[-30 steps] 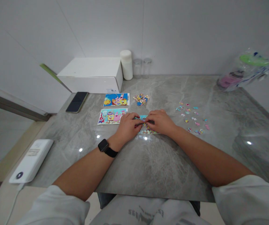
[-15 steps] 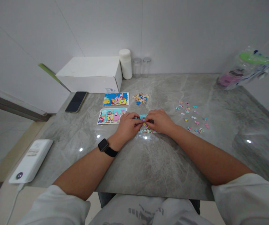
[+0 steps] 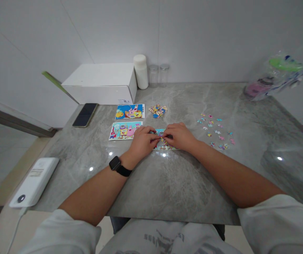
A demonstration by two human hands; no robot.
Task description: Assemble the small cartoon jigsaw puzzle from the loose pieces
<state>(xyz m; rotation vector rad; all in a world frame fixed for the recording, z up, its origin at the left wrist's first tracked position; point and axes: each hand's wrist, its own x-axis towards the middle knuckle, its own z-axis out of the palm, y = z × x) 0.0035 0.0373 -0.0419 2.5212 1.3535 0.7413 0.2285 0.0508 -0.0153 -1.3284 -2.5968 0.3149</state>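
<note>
Head cam view: both hands are meeting in the middle of the grey marble table (image 3: 167, 183), right over a small half-built jigsaw puzzle (image 3: 163, 145) that's lying flat just in front of the person. The left hand (image 3: 142, 141), the one wearing a black smartwatch (image 3: 116, 164), is curling its fingers down onto the puzzle's left edge, and the right hand (image 3: 180, 135) is doing the same from the right, fingertips almost touching each other. It's too small to tell whether either one is actually pinching a piece or just pressing down. Two cartoon picture cards (image 3: 126, 129) are sitting just left of the puzzle, a heap of loose pieces (image 3: 157, 110) is lying behind it, and more scattered pieces (image 3: 216, 132) are spreading out to the right. A phone (image 3: 85, 114) and a white box (image 3: 101, 83) are sitting further back on the left
</note>
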